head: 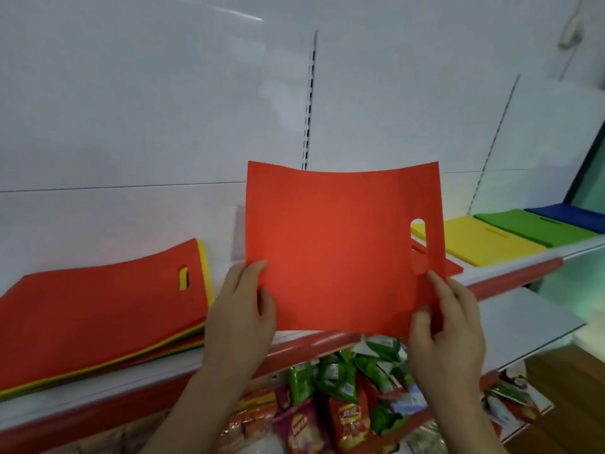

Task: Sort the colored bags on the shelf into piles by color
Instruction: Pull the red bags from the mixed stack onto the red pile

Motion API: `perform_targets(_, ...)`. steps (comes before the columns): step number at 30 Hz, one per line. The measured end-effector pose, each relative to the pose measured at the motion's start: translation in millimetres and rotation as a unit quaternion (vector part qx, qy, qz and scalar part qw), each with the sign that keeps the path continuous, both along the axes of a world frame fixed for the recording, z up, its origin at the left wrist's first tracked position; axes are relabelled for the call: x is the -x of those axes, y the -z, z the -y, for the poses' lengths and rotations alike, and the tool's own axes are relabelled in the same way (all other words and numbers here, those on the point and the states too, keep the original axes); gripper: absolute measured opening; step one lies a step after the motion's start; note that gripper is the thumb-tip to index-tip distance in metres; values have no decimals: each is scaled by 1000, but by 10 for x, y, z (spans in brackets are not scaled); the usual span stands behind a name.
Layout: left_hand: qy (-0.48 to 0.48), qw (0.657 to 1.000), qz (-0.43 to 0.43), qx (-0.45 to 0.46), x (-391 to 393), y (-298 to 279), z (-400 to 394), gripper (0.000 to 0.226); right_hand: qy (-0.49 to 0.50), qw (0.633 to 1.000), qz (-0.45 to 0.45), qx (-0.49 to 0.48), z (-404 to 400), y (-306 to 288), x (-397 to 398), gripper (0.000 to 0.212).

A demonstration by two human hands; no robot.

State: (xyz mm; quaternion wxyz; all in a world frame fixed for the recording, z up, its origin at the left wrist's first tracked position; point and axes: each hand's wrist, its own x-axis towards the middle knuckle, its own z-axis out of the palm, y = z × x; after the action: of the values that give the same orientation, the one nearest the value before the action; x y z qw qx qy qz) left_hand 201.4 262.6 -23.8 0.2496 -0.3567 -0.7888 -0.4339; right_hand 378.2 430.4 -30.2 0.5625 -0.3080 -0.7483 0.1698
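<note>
L hand + R hand pinch red bag, upright | mixed pile left | yellow pile right

Both hands, left and right, and forearms are bare, without sleeves, rings or watches.

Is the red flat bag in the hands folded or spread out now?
Spread out: the red flat bag stands open as one sheet, its handle hole visible, left hand and right hand pinching its lower corners.

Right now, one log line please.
left hand: grips red bag | right hand: grips same | mixed stack: unsorted
</note>
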Motion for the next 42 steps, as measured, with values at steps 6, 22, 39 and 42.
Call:
perform_targets(6,0,1000,26,4,-502,0,-801,40,-3,1000,1,11,-831,-65,-497,41)
perform_targets(22,-21,995,76,62,-437,149,-2090,53,-36,997,51,39,-2310,193,-226,48)
perform_targets(39,-127,967,130,180,-105,265,-2625,61,-123,969,216,2,-3351,246,509,39)
perform_targets(42,-155,955,140,210,-145,310,-2703,61,-147,953,265,0,-3513,256,523,39)
